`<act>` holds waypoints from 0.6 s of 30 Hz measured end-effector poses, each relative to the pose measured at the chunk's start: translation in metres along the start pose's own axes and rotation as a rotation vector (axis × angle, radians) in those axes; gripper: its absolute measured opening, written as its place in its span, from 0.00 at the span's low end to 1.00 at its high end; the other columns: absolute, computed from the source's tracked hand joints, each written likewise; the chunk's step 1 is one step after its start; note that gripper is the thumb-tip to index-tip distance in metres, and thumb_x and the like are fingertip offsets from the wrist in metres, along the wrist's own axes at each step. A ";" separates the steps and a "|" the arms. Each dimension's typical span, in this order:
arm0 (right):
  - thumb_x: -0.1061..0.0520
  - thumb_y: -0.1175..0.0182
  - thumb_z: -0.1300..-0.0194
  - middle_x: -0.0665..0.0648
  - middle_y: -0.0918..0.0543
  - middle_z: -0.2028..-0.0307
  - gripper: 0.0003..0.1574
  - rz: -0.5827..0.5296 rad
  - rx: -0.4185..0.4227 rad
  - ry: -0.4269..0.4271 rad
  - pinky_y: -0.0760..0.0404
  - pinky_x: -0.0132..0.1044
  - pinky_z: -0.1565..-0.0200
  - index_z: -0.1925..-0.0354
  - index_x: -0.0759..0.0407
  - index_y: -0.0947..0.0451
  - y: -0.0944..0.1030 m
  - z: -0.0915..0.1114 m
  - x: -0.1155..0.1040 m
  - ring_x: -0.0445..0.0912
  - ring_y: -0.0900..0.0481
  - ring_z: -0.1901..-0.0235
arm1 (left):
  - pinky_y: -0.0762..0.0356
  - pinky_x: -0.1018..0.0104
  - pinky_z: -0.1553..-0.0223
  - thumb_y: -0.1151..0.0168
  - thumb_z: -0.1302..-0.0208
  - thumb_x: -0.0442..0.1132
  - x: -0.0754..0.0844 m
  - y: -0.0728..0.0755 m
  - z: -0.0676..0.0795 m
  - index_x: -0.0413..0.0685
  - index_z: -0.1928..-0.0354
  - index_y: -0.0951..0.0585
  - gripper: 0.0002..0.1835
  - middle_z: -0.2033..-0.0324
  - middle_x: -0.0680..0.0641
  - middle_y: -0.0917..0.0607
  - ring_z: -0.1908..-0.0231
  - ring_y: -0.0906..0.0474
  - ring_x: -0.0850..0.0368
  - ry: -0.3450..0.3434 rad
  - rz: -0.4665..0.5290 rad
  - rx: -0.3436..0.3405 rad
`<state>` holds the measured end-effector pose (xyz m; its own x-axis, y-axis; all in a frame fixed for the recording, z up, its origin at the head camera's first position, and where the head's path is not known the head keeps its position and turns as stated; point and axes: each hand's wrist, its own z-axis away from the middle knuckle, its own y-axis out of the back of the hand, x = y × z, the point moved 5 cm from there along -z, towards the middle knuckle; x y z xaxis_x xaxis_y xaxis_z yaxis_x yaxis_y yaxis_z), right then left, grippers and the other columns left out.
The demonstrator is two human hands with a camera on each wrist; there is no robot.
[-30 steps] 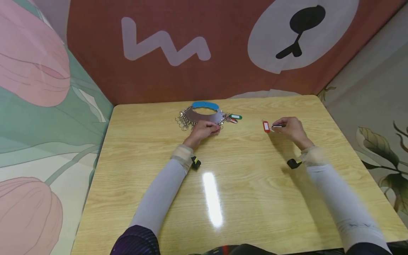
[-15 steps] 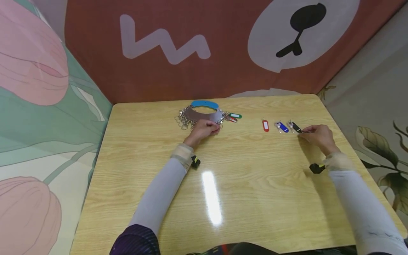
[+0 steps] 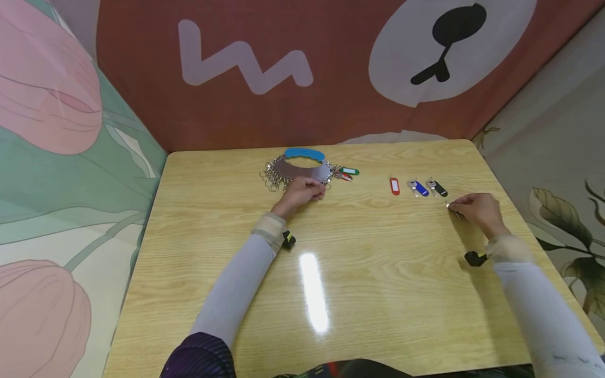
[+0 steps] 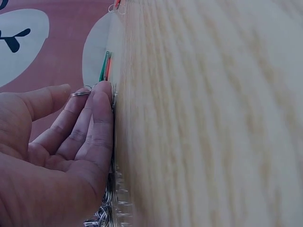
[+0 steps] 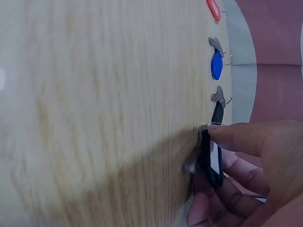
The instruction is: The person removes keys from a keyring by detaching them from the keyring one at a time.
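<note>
My left hand [image 3: 302, 194] rests at the front edge of a curved metal plate [image 3: 302, 171] with a blue grip [image 3: 304, 153] and many rings around it. In the left wrist view its fingers are loosely bent, the thumb stands apart, and a metal ring [image 4: 80, 93] shows at the fingertips. My right hand [image 3: 479, 211] pinches a black key tag [image 5: 215, 163] with a white label, low over the table at the right. Its ring shows beside the thumb; part of the tag is hidden by fingers.
In a row left of my right hand lie a red tag [image 3: 394, 186], a blue key tag [image 3: 420, 188] and a black key tag [image 3: 440, 188] with keys. A green tag [image 3: 350, 171] and a red tag [image 3: 346, 178] hang at the plate's right end. The wooden table [image 3: 378, 294] meets a printed cloth.
My right hand has moved right from beside the red tag, then slightly toward me, uncovering the blue and black key tags. My left hand has stayed at the metal plate.
</note>
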<state>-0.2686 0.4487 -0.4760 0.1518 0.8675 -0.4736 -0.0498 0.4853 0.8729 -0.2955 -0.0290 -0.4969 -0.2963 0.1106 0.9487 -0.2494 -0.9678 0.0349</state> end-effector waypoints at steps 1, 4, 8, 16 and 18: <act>0.48 0.30 0.30 0.52 0.11 0.74 0.25 0.013 0.006 0.004 0.28 0.37 0.67 0.56 0.73 0.13 0.000 0.001 0.001 0.43 0.22 0.71 | 0.12 0.62 0.47 0.37 0.24 0.30 0.000 0.000 0.000 0.29 0.47 0.15 0.11 0.50 0.32 0.12 0.53 0.13 0.47 0.003 0.008 0.000; 0.47 0.32 0.29 0.62 0.10 0.68 0.26 0.054 0.028 0.014 0.27 0.40 0.67 0.55 0.72 0.13 0.000 0.002 -0.001 0.51 0.18 0.68 | 0.12 0.62 0.48 0.38 0.24 0.29 0.000 0.000 0.000 0.28 0.46 0.16 0.11 0.51 0.32 0.12 0.57 0.13 0.50 -0.007 0.010 -0.001; 0.45 0.36 0.26 0.74 0.12 0.56 0.29 0.058 0.071 0.031 0.22 0.47 0.67 0.50 0.72 0.16 0.000 0.002 -0.017 0.64 0.16 0.61 | 0.11 0.61 0.51 0.39 0.23 0.29 0.002 0.002 0.001 0.26 0.46 0.17 0.12 0.51 0.30 0.12 0.59 0.14 0.50 -0.018 0.003 -0.008; 0.54 0.33 0.27 0.72 0.11 0.59 0.18 -0.043 0.104 0.302 0.21 0.41 0.67 0.51 0.70 0.14 -0.015 -0.009 -0.105 0.63 0.14 0.63 | 0.11 0.57 0.50 0.39 0.21 0.35 0.006 0.002 0.000 0.29 0.44 0.17 0.15 0.51 0.31 0.12 0.56 0.13 0.44 -0.005 -0.027 -0.030; 0.56 0.33 0.26 0.71 0.10 0.58 0.16 -0.059 0.047 0.374 0.20 0.41 0.65 0.50 0.69 0.14 -0.024 -0.012 -0.133 0.62 0.13 0.61 | 0.11 0.56 0.49 0.39 0.21 0.37 0.008 0.001 0.000 0.29 0.43 0.17 0.16 0.51 0.32 0.12 0.54 0.12 0.42 -0.019 -0.042 -0.033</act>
<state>-0.2991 0.3229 -0.4357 -0.2183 0.8223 -0.5256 -0.0051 0.5376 0.8432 -0.2978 -0.0293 -0.4894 -0.2675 0.1463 0.9524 -0.2919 -0.9543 0.0646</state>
